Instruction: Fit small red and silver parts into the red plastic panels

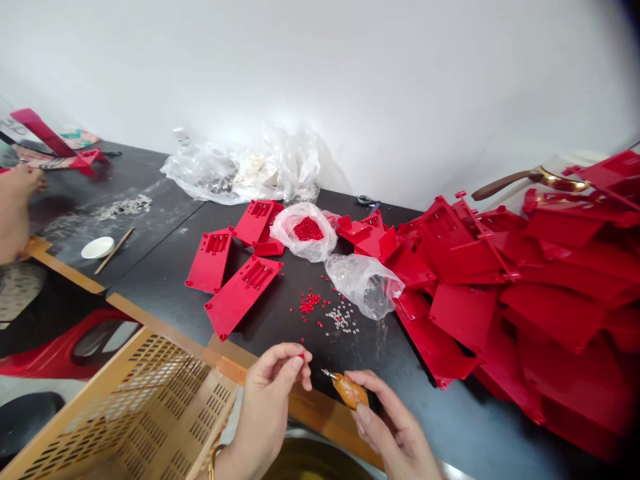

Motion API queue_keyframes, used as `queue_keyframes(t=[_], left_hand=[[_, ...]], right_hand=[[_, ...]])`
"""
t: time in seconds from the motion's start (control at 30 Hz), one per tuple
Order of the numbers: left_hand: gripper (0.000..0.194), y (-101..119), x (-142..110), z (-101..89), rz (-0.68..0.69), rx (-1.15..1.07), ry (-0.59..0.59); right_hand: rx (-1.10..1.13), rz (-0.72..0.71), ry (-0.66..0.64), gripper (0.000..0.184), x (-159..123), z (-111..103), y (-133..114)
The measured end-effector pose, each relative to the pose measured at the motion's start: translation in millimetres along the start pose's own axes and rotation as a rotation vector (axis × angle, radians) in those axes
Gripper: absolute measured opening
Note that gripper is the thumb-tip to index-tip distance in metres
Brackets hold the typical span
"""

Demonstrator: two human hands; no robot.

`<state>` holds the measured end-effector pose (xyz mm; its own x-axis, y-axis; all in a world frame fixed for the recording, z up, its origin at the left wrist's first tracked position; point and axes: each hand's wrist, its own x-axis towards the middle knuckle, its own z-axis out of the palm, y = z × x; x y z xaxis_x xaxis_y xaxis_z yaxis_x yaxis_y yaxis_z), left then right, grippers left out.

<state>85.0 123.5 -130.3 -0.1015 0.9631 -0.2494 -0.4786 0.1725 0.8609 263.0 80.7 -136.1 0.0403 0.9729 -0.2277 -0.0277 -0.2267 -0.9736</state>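
An orange-handled tool (349, 391) is gripped by the right hand (395, 427); the left hand (273, 400) is pinched narrow above the worktop (270, 327), anything held too small to tell.

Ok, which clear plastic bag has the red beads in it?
The middle one, beside the slotted red panels: red beads sit inside it, while the bag nearer the red pile shows none.

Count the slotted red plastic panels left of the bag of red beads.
3: a red panel farthest left, a second beside the bead bag, a third nearest the viewer. Others may be hidden.
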Motion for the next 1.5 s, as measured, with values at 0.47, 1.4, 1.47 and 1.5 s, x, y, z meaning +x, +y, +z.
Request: queue_keyframes(t=[0.47, 1.4, 1.47, 1.5], left_hand=[[0.019, 18, -6, 12.8, -0.361, -0.472, 0.151], [0.016, 9, -2, 10.6, -0.237, -0.319, 0.042], [0.016, 9, -2, 11.8, -0.186, -0.266, 0.038], [0.016, 9, -1, 12.4, -0.169, -0.243, 0.045]], right_hand=[[-0.356, -0.507, -0.102, 0.030, 19, 15, -27], [-0.428, -0.563, -0.030, 0.030, 18, 23, -31], [-0.413, -0.545, -0.037, 0.029, 18, 24, -28], [-0.400, -0.525, -0.041, 0.027, 18, 25, -27]])
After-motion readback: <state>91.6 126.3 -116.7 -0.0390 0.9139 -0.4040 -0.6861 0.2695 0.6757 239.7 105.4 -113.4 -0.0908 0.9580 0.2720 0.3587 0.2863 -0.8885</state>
